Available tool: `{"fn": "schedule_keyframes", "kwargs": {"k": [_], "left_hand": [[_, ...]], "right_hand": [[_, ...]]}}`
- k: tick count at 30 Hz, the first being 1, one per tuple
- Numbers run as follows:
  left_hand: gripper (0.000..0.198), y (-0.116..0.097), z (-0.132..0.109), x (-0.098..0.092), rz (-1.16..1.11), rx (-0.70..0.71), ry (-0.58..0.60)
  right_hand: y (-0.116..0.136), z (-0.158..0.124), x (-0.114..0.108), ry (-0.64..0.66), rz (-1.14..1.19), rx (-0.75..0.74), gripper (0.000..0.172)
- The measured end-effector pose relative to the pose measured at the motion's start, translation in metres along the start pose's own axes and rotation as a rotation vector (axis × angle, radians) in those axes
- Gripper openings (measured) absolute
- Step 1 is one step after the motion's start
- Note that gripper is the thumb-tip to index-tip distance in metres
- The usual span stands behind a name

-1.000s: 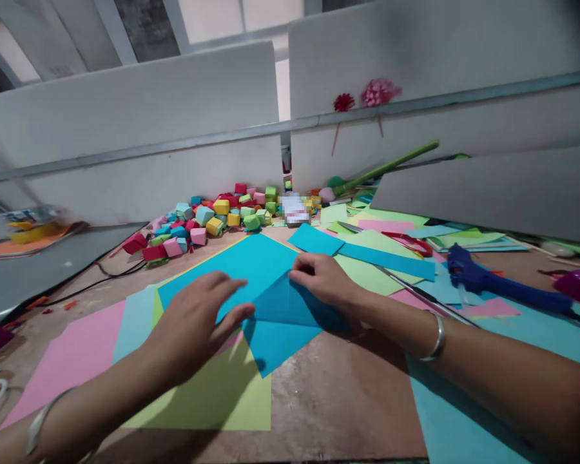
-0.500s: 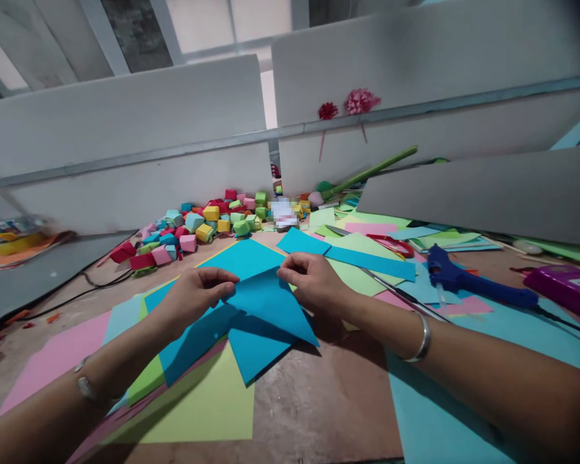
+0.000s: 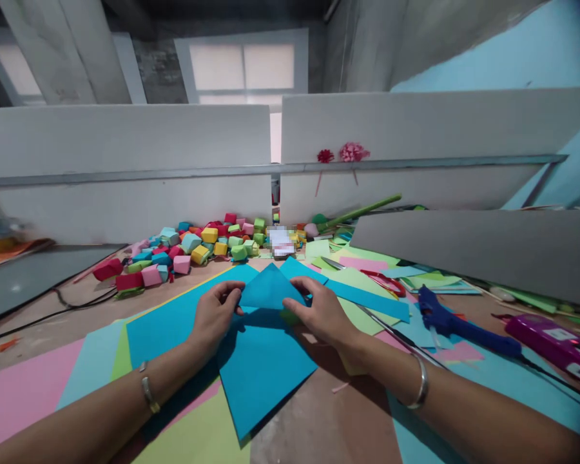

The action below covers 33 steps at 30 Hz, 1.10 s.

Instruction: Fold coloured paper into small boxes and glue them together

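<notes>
A blue square of paper (image 3: 265,367) lies cornerwise in front of me, one corner pointing at me. Its far part (image 3: 269,287) is raised along a line across the sheet, its tip pointing away. My left hand (image 3: 217,312) is closed on the left edge of this raised part, thumb against fingers. On the opposite edge, my right hand (image 3: 319,309) grips the paper with its thumb in front and fingers behind. More blue paper (image 3: 169,322) lies under my left hand on a stack of coloured sheets. A blue strip (image 3: 367,299) lies beyond my right hand.
Small coloured paper blocks (image 3: 200,254) are heaped at the back left. Red-handled scissors (image 3: 384,282) lie on paper scraps to the right. Nearby are a blue glue gun (image 3: 468,332), a purple box (image 3: 546,335) and long tweezer-like metal blades (image 3: 391,332). White panels (image 3: 125,142) stand behind.
The blue square has come nearer me and turned, its near corner now lower in view. Its far part now stands up as a peak between my hands. My head view has tilted up and levelled.
</notes>
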<state>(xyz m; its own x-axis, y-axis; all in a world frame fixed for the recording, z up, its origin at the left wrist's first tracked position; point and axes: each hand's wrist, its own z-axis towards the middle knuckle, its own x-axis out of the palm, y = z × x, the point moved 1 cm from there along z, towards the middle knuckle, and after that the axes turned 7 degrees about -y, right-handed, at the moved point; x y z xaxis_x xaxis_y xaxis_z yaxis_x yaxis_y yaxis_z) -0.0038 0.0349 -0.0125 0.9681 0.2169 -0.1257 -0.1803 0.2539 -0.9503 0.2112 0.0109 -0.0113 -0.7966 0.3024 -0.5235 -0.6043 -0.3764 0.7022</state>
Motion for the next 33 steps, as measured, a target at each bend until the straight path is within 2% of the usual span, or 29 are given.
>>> {"fn": "schedule_keyframes", "kwargs": {"k": [6, 11, 13, 16, 20, 26, 28, 31, 33], "left_hand": [[0.05, 0.0077, 0.0009, -0.0068, -0.047, -0.017, -0.043], [0.047, 0.0095, 0.0007, -0.0067, -0.054, -0.045, -0.03], [0.046, 0.0104, 0.001, -0.0061, -0.062, -0.046, -0.023], [0.044, 0.0104, 0.0007, -0.0055, -0.073, -0.043, -0.006], [0.045, 0.0063, -0.0019, -0.0056, -0.098, -0.02, 0.013], [0.037, 0.0018, -0.0047, -0.0063, -0.103, 0.062, 0.038], [0.036, 0.0031, -0.0041, -0.0062, -0.101, 0.08, 0.039], [0.037, 0.0066, -0.0023, -0.0062, -0.098, 0.094, 0.03], [0.038, 0.0093, -0.0009, -0.0065, -0.093, 0.094, 0.021]], "right_hand": [[0.0033, -0.0025, 0.0033, 0.007, -0.085, -0.129, 0.035], [0.0035, -0.0061, 0.0061, -0.023, -0.269, -0.351, 0.038], [0.003, -0.0065, 0.007, -0.015, -0.294, -0.397, 0.035], [0.0015, -0.0055, 0.0072, -0.001, -0.259, -0.341, 0.03], [-0.0003, -0.0025, 0.0047, 0.008, -0.195, -0.233, 0.013], [-0.0028, 0.0003, 0.0032, -0.013, -0.074, -0.083, 0.017], [-0.0047, 0.0005, 0.0045, -0.033, -0.061, -0.045, 0.024], [-0.0056, 0.0003, 0.0059, -0.039, -0.068, -0.021, 0.033], [-0.0031, -0.0011, 0.0064, -0.009, -0.075, -0.036, 0.031]]}}
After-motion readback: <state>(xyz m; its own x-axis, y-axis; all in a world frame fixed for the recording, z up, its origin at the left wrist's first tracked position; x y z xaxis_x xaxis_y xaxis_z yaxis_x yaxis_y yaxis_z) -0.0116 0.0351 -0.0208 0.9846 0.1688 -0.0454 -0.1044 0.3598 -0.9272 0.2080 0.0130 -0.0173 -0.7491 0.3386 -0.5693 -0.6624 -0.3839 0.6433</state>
